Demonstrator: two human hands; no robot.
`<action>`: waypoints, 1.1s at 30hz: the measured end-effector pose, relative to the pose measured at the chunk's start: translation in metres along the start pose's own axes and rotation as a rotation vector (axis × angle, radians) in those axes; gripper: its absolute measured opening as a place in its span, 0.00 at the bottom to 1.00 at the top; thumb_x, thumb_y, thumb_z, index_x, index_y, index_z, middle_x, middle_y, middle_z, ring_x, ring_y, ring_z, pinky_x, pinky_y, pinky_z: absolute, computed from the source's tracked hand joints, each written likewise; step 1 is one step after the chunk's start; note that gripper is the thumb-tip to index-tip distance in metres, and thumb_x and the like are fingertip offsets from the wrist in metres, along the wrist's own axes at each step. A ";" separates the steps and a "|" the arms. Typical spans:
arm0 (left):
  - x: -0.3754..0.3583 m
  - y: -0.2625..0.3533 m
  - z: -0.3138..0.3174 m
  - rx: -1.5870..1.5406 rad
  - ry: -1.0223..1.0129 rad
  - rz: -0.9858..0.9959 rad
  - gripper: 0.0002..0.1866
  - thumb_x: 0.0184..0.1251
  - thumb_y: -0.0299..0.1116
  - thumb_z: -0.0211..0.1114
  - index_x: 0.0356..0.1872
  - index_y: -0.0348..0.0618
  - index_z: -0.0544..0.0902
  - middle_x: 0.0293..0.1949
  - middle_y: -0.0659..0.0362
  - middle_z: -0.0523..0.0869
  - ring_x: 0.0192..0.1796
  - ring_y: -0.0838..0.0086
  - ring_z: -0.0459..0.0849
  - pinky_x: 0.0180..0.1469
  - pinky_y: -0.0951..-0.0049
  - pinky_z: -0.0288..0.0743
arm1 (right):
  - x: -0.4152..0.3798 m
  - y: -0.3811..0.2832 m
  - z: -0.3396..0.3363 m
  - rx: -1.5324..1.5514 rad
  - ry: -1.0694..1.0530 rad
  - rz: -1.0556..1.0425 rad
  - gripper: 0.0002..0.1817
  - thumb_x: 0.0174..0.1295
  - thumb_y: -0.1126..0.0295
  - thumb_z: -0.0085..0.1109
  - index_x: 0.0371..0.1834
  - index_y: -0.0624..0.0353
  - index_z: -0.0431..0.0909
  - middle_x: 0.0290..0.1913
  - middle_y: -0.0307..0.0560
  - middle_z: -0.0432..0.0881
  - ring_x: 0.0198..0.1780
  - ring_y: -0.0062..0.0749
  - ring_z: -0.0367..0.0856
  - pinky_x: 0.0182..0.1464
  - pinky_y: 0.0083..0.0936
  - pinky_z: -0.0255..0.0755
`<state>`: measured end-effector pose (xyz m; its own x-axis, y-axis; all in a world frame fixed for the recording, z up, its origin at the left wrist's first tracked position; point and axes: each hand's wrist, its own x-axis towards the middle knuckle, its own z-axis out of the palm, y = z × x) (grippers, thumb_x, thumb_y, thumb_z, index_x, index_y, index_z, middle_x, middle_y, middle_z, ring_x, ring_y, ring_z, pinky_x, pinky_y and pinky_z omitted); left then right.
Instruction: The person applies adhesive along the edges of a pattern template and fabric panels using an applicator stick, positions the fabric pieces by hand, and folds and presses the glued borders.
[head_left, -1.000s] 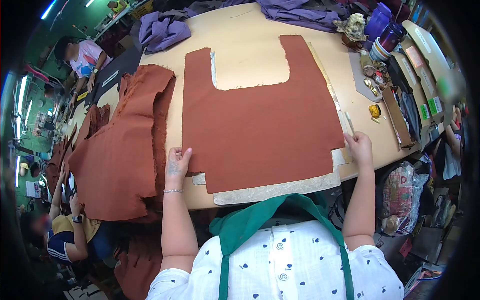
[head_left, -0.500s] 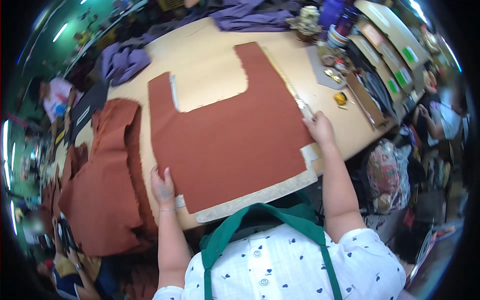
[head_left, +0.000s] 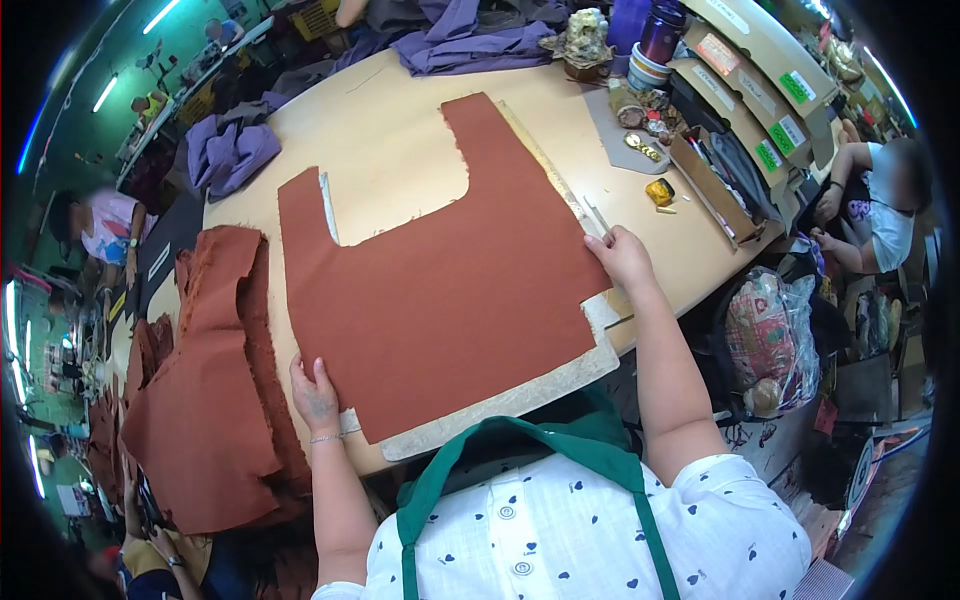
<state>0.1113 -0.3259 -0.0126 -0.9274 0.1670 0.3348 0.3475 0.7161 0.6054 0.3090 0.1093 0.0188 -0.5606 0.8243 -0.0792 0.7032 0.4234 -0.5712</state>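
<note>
A rust-brown fabric panel (head_left: 450, 300) with a deep U-shaped cutout lies on a pale, worn template board (head_left: 500, 408), whose margin shows along the front and right. My left hand (head_left: 317, 400) rests at the panel's lower left edge, thumb on the cloth and fingers apart from it. At the right edge, my right hand (head_left: 622, 257) is closed around a slim silver tool (head_left: 594, 214), fingertips right beside the cloth. The tool's lower part is hidden by the fingers.
More rust-brown fabric (head_left: 205, 400) hangs over the table's left side. Purple cloth (head_left: 480, 45) lies along the far edge. Cardboard boxes (head_left: 740, 70), a yellow object (head_left: 659, 192) and a gold chain-like piece (head_left: 643, 147) are at the right. A person (head_left: 885, 205) sits beyond.
The whole view has shifted, so the table and panel appear slightly farther left and lower. Both hands keep about the same places at the panel's edges.
</note>
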 end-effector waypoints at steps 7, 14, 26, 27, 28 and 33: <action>0.002 -0.004 -0.001 -0.064 -0.034 -0.022 0.15 0.63 0.31 0.52 0.49 0.34 0.71 0.42 0.46 0.79 0.43 0.59 0.79 0.47 0.68 0.71 | 0.009 0.023 0.001 0.253 -0.102 -0.007 0.20 0.51 0.55 0.60 0.22 0.64 0.72 0.23 0.53 0.77 0.27 0.39 0.77 0.33 0.31 0.70; -0.001 -0.010 -0.018 0.080 -0.095 0.067 0.18 0.61 0.32 0.55 0.51 0.33 0.70 0.46 0.44 0.77 0.49 0.56 0.77 0.51 0.67 0.69 | 0.009 0.024 -0.002 0.312 -0.067 -0.025 0.17 0.51 0.60 0.60 0.25 0.65 0.72 0.25 0.53 0.77 0.28 0.37 0.77 0.33 0.30 0.70; -0.001 0.021 -0.024 0.348 0.065 0.123 0.21 0.56 0.33 0.60 0.50 0.34 0.70 0.40 0.47 0.76 0.47 0.55 0.73 0.51 0.63 0.66 | 0.009 0.015 0.005 -0.086 0.277 -0.246 0.13 0.53 0.73 0.52 0.42 0.66 0.73 0.38 0.58 0.71 0.44 0.50 0.71 0.48 0.38 0.66; 0.006 0.026 -0.020 0.327 0.111 0.205 0.21 0.56 0.33 0.61 0.49 0.34 0.71 0.40 0.48 0.76 0.46 0.55 0.73 0.50 0.63 0.66 | 0.011 0.013 0.009 -0.115 0.305 -0.225 0.14 0.53 0.74 0.52 0.43 0.66 0.73 0.38 0.59 0.71 0.45 0.50 0.70 0.49 0.38 0.65; 0.014 0.032 -0.013 0.306 0.157 0.285 0.20 0.56 0.33 0.61 0.49 0.35 0.71 0.39 0.49 0.76 0.45 0.56 0.73 0.50 0.62 0.65 | 0.013 0.011 0.012 -0.149 0.330 -0.212 0.14 0.53 0.74 0.52 0.43 0.66 0.73 0.38 0.58 0.71 0.45 0.50 0.70 0.49 0.38 0.65; 0.068 0.105 0.042 0.006 -0.052 0.438 0.16 0.56 0.37 0.61 0.42 0.39 0.76 0.40 0.51 0.77 0.46 0.58 0.74 0.49 0.64 0.66 | 0.015 0.003 0.008 -0.177 0.328 -0.233 0.14 0.51 0.73 0.56 0.42 0.66 0.75 0.40 0.57 0.73 0.46 0.49 0.69 0.49 0.38 0.64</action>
<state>0.0790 -0.2105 0.0432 -0.6986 0.4893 0.5220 0.7086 0.5740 0.4104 0.2991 0.1201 0.0093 -0.5646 0.7630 0.3148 0.6547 0.6463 -0.3920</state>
